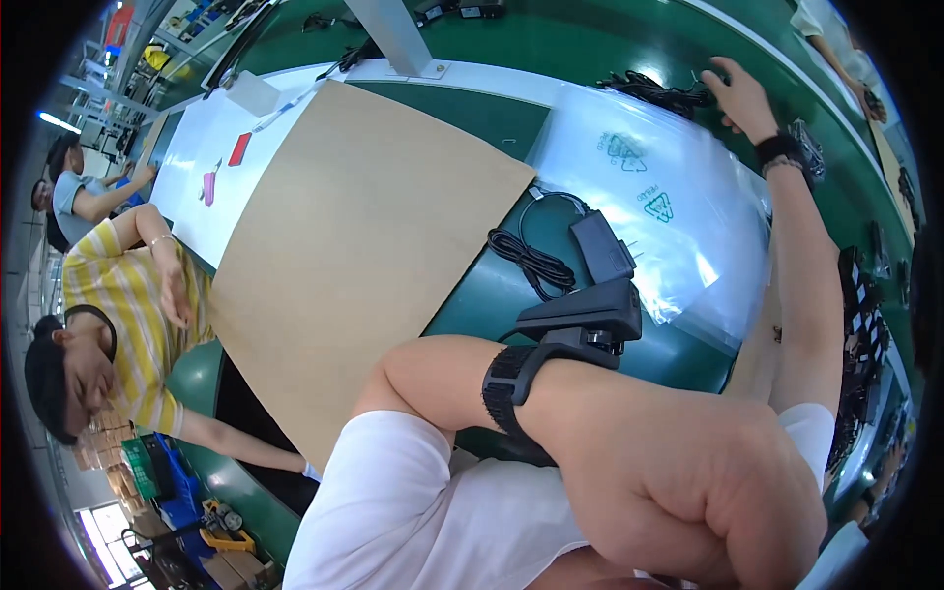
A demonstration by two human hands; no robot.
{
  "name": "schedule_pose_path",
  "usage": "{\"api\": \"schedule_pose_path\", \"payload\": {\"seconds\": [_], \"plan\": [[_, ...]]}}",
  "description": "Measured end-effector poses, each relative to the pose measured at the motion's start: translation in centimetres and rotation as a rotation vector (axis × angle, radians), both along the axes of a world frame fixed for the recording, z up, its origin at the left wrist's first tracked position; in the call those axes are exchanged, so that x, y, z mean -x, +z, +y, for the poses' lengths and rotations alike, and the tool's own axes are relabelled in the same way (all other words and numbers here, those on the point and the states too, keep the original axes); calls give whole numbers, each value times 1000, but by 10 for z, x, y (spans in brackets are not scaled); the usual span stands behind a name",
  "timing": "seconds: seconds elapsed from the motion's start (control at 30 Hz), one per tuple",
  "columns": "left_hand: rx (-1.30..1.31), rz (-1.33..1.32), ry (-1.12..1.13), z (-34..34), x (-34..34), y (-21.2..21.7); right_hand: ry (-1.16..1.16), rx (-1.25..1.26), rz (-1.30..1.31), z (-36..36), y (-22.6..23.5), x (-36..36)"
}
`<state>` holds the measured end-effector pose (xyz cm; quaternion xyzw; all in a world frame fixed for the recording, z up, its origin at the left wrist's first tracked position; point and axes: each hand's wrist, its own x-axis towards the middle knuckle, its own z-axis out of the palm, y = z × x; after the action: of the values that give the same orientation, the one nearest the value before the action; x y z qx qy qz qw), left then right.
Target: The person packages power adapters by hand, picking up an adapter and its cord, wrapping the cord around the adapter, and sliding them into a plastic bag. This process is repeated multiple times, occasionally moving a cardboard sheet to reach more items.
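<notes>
My right hand (742,98) reaches far out on the right, fingers apart and nothing held. Beside it lies a bundle of black cables (654,91), just past a stack of clear plastic bags (678,187) with green recycling marks. My left hand (698,482) is bent across my body, very close at the lower right, with its fingers hidden. A black strapped device (580,315) sits on my left wrist. Beyond it a black power adapter (602,246) with two prongs and a coiled cord (531,264) rests partly on the bags.
A large brown cardboard sheet (364,216) covers the middle of the green bench. On a white surface at the left are a purple-handled tool (208,187) and a red piece (239,149). A co-worker in a yellow striped shirt (128,295) stands left; more black items (860,344) line the right.
</notes>
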<state>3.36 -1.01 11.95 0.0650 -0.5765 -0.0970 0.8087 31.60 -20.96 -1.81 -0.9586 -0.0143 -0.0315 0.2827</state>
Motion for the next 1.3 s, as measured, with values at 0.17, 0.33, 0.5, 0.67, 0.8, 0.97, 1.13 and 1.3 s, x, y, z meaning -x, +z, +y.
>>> {"api": "schedule_pose_path", "payload": {"seconds": [0.17,0.33,0.5,0.67,0.8,0.97,1.13,1.3], "plan": [[-39,-207,46,26,-18,15,-27,-66,272,23,-24,-25],[67,-436,39,57,-28,38,-119,-286,159,-46,-94,-74],[120,-328,219,71,-3,43,-228,-824,150,-108,-138,-135],[140,-469,351,92,6,55,-116,-1232,195,-95,-98,-137],[212,-502,283,87,4,54,-99,-1275,219,-139,-89,-119],[335,-380,188,56,7,45,-64,-1186,277,-127,-80,-97],[156,-117,323,49,10,16,-313,-712,135,-74,-58,-77],[38,0,388,49,19,4,-716,-758,-3,-54,-45,-55]]}}
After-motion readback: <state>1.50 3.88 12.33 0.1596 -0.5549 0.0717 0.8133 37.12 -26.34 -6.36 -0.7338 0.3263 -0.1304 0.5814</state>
